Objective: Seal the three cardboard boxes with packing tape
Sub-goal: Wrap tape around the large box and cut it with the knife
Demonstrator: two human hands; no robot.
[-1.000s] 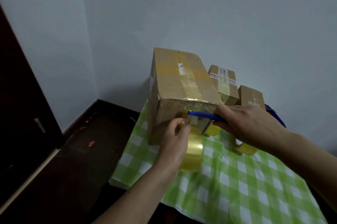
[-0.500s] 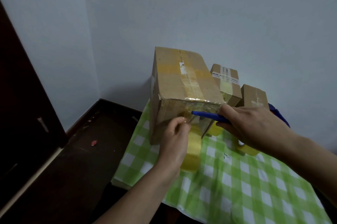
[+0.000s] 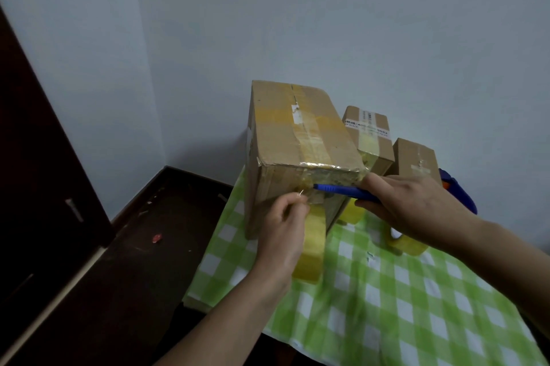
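The left hand [image 3: 285, 225] pinches the strip of tape between thumb and fingers, right at the near face of the big box [image 3: 297, 154], and the tape roll [image 3: 312, 243] hangs below this hand, partly hidden by it. The right hand [image 3: 416, 205] is closed around a blue cutter [image 3: 336, 189]. The cutter's long axis lies almost level, from right to left, and its tip almost meets the left fingertips, just above the pinched strip. So the cut must go across the tape, between the box face and the roll, and the right hand is the one which makes it; the left only keeps the strip tight. The big box stands on the checked surface [image 3: 401, 300] straight ahead of both hands. Two smaller boxes [image 3: 369, 139] stand behind it to the right, and another tape roll [image 3: 407, 246] lies under the right wrist.
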